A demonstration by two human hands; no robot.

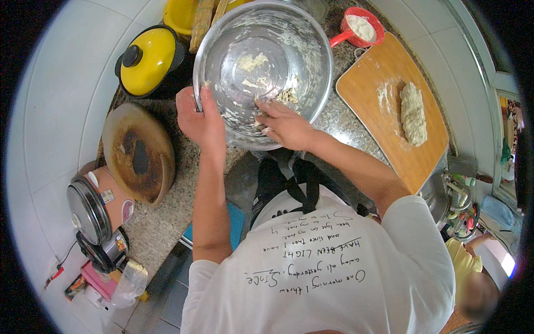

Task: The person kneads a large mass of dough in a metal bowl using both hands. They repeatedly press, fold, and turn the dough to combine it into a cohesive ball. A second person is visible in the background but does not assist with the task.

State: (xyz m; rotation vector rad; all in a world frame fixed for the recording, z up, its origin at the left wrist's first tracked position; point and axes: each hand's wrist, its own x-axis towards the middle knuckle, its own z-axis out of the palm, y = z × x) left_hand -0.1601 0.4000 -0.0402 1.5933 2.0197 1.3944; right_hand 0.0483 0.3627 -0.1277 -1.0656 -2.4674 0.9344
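A large shiny metal mixing bowl (224,58) is tilted in front of me, its inside smeared with dough residue. My left hand (201,118) is closed on the bowl's left rim, with the thumb on the inner side. Inside the lower right part of the bowl, my right hand (285,123) has its fingers stretched apart against the wall. Crumbly dough scraps (287,96) cling just above those fingers, and bits stick to the fingertips. To the right, a long rough lump of dough (413,114) lies on a floured wooden board (364,83).
A red-handled scoop (360,28) of flour stands beyond the board. On the left are a black pot with a yellow lid (147,58), a scorched round board (125,161) and an orange metal-lidded container (108,200). Another person (466,261) is at the lower right.
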